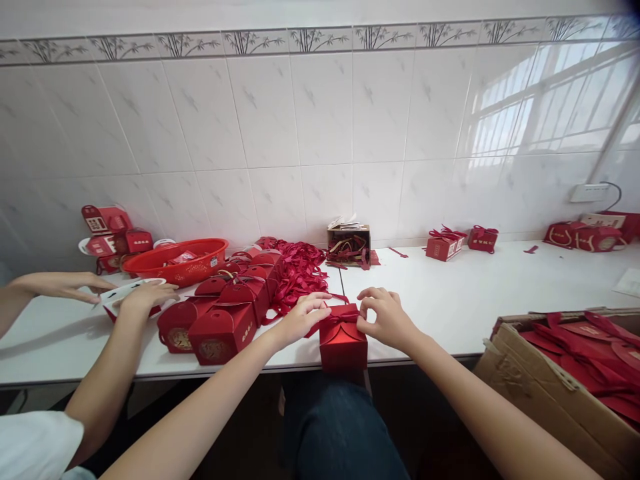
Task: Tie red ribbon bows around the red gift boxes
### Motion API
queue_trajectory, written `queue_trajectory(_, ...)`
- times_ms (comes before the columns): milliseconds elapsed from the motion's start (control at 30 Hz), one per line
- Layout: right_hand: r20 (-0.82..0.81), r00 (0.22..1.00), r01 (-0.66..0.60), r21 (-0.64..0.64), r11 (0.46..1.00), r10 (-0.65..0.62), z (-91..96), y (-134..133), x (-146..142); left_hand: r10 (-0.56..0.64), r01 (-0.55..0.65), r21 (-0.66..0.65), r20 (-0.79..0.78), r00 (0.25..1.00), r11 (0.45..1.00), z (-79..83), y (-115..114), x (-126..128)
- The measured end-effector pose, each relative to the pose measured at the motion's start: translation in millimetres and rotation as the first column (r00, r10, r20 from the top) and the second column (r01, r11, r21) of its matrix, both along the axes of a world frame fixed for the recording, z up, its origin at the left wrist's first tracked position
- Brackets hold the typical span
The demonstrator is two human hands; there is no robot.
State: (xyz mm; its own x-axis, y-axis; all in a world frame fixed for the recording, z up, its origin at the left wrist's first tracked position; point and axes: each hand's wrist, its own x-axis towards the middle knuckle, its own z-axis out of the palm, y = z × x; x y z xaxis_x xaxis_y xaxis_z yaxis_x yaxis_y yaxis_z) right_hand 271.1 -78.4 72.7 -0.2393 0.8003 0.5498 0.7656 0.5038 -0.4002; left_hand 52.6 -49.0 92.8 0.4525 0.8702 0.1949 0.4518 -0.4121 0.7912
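Head view: a red gift box (343,345) stands at the near table edge (430,357). The left hand (303,318) and right hand (385,319) pinch its ribbon bow (343,313) from both sides. Bare tabletop lies rightward; finished boxes (220,327) crowd the left.

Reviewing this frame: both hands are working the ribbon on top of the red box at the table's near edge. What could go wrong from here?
1. The red box sits right at the front edge of the table; a tug from the left hand or right hand could tip it off.
2. The ribbon is pinched from both sides, so uneven pulling may skew the bow.
3. A co-worker's hand works close by the finished boxes, which could get bumped.
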Motion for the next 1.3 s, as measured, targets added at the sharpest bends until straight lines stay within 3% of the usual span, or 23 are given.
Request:
queue_trajectory(133,0.022,1.0,0.012,0.059,0.998,-0.013,-2.5,-2.7,6.2,0.032,-0.024,0.105,-0.073,0.997,0.994,-5.6,-1.0,-8.4)
queue_trajectory(333,-0.031,0.998,0.058,0.08,0.995,-0.056,-12.9,-3.5,4.3,-0.041,0.043,-0.017,0.097,0.994,0.999,-6.4,-5.3,-6.8)
queue_trajectory(567,0.019,0.997,0.066,0.133,0.989,-0.069,-10.6,-6.4,5.2,0.128,-0.097,0.23,-0.122,0.984,0.968,-7.5,-0.4,-10.4)
queue_trajectory(700,0.026,0.999,0.043,0.133,0.99,-0.046,-10.6,-7.1,8.0,0.28,-0.158,0.418,-0.247,0.928,0.894,-9.6,-4.8,-12.9)
queue_trajectory(833,0.033,0.999,0.019,0.132,0.991,-0.023,-10.3,-10.2,11.7,0.375,-0.12,0.623,-0.296,0.878,0.773,-11.0,-10.7,-15.2)
queue_trajectory(933,0.042,0.999,0.002,0.137,0.991,-0.007,-8.9,-13.6,13.0,0.443,-0.122,0.707,-0.29,0.849,0.697,-12.9,-12.4,-14.8)
queue_trajectory(1000,0.038,0.999,0.0,0.14,0.99,-0.005,-10.0,-14.1,13.9,0.461,-0.138,0.722,-0.271,0.845,0.678,-16.0,-11.3,-13.6)
queue_trajectory(1067,0.001,1.0,-0.001,0.122,0.993,0.001,-15.1,-12.2,15.9,0.436,-0.17,0.679,-0.241,0.867,0.714,-21.2,-8.2,-13.0)
queue_trajectory(1167,-0.187,0.975,-0.126,-0.008,0.992,0.122,-30.3,-7.0,20.8,0.275,-0.217,0.414,-0.084,0.958,0.884,-31.7,-1.6,-14.1)
queue_trajectory(1233,-0.363,0.905,-0.287,-0.141,0.947,0.22,-42.8,-4.2,22.5,0.148,-0.16,0.179,0.08,0.986,0.971,-37.8,1.4,-14.3)
queue_trajectory(1300,-0.485,0.831,-0.427,-0.24,0.872,0.273,-53.8,-3.1,20.2,0.074,-0.085,0.053,0.185,0.98,0.995,-41.4,1.5,-12.1)
